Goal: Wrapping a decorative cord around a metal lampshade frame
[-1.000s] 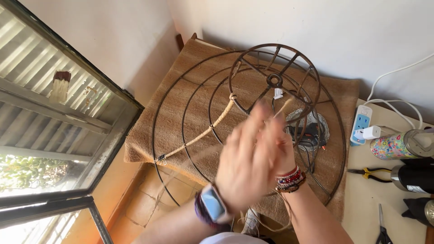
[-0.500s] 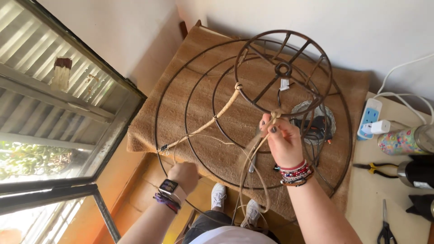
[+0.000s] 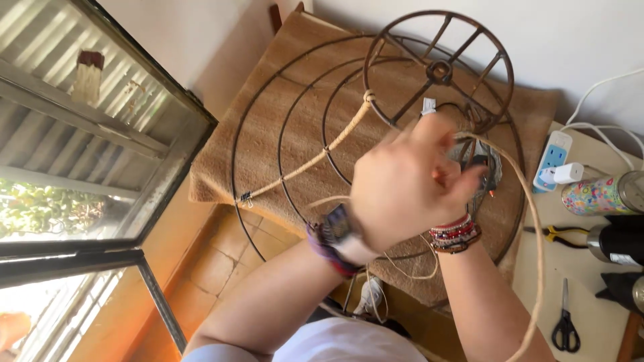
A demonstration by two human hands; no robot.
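A rusty wire lampshade frame (image 3: 439, 69) lies tilted on a burlap-covered stand (image 3: 268, 87). One spoke (image 3: 315, 161) is wrapped in jute twine. My left hand (image 3: 402, 181), with a watch on its wrist, reaches across in front of my right hand and pinches the loose twine (image 3: 534, 228), which arcs right and falls toward my lap. My right hand (image 3: 466, 177), with beaded bracelets on its wrist, is mostly hidden behind the left. Its fingers curl on the twine at a bare spoke on the frame's right side.
A white table (image 3: 590, 288) at right carries a power strip (image 3: 551, 161) with a plug, a flowered can (image 3: 597, 194), pliers (image 3: 560, 234), scissors (image 3: 565, 325) and black tools (image 3: 620, 245). A metal-framed window (image 3: 100, 201) is at left, with orange floor tiles below.
My left hand has risen from the frame's lower rim and crossed over my right hand at the spoke. The loose twine now swings out in a wide loop to the right.
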